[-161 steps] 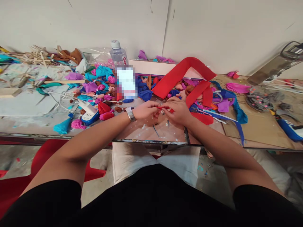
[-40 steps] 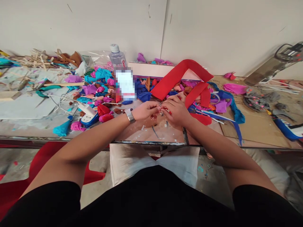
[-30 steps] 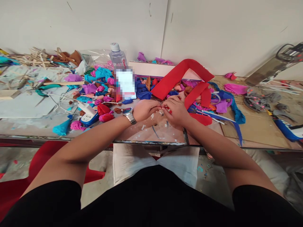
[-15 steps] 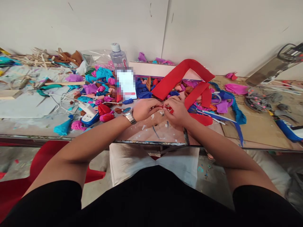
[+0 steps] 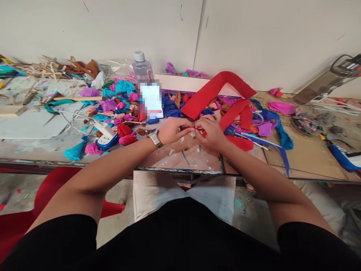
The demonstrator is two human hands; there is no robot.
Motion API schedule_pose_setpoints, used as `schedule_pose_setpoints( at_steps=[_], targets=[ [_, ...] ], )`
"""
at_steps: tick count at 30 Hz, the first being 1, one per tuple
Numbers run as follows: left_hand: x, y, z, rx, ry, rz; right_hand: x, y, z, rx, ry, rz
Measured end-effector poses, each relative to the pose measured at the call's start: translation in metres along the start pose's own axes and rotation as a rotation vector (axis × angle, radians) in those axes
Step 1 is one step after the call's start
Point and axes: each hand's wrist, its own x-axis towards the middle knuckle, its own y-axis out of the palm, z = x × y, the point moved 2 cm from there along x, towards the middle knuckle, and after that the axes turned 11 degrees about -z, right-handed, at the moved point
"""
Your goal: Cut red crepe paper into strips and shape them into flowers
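Observation:
My left hand (image 5: 174,130), with a metal-banded watch (image 5: 155,138) on its wrist, pinches at the front of the table. Right against it, my right hand (image 5: 210,131) is closed too, fingertips meeting fingertips. A red cloth strip (image 5: 234,114) reaches down behind my right hand, and a bit of red shows by the fingers. Most of what lies in the pinch is hidden. Another wide red cloth band (image 5: 207,92) arches over the scraps behind my hands.
A phone (image 5: 151,98) leans before a water bottle (image 5: 142,67). Coloured cloth scraps and rolled rosettes (image 5: 132,97) cover the middle. To the left sits a power strip (image 5: 107,141); at right lie scissors (image 5: 232,133), a blue ribbon (image 5: 282,152) and a pincushion (image 5: 306,120) on cardboard.
My left wrist has turned slightly, so the watch face shows less. Both hands stay pinched together in the same place, with only small finger movement.

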Motion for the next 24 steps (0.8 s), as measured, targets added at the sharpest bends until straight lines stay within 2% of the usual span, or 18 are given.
schedule_pose_setpoints(
  at_steps=[5, 10, 15, 19, 24],
  targets=[
    [0.000, 0.009, 0.005, -0.360, -0.288, 0.208, -0.001, -0.001, -0.001, -0.034, -0.038, 0.010],
    [0.001, 0.012, 0.006, -0.487, -0.396, 0.211, -0.002, -0.001, -0.002, -0.068, -0.081, 0.003],
    [-0.003, 0.017, 0.009, -0.646, -0.578, 0.384, -0.004, 0.001, -0.003, -0.077, -0.120, 0.011],
    [-0.004, 0.017, 0.012, -0.730, -0.644, 0.383, -0.005, 0.003, -0.004, -0.059, -0.102, 0.044],
    [-0.002, 0.012, 0.013, -0.627, -0.627, 0.346, -0.004, 0.002, -0.005, -0.086, -0.094, 0.030]
  ],
)
